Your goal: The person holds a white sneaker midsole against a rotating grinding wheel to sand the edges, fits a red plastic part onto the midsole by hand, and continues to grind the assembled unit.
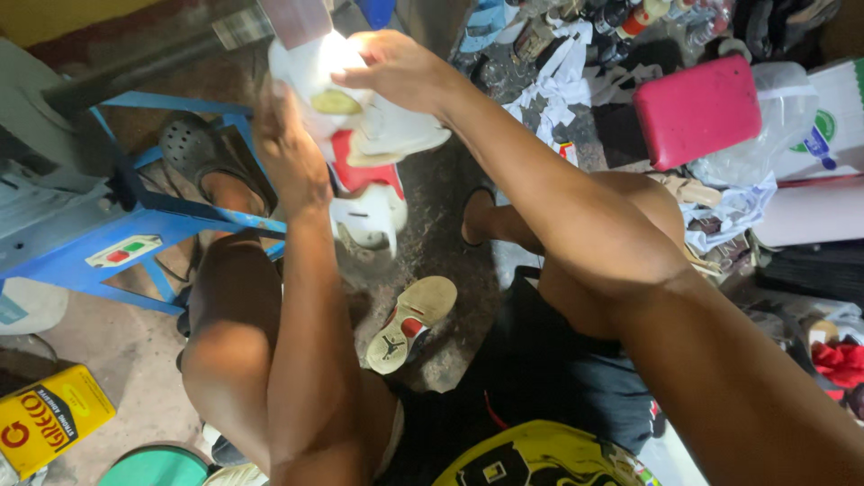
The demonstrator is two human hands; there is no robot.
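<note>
Both hands on white-and-red sneaker (369, 135), raised over floor; left hand (288, 148) grip clamps its side; right hand (396, 67) pinches upper; sole work in hand; next needs steady hold

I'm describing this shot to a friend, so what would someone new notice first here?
First, the white and red sneaker held up at top centre, the left hand gripping its side and the right hand on top. Next, the bright pink cushioned stool at upper right amid scattered clutter. Then a loose shoe sole lying on the floor between the knees, and a yellow tin at lower left.
</note>
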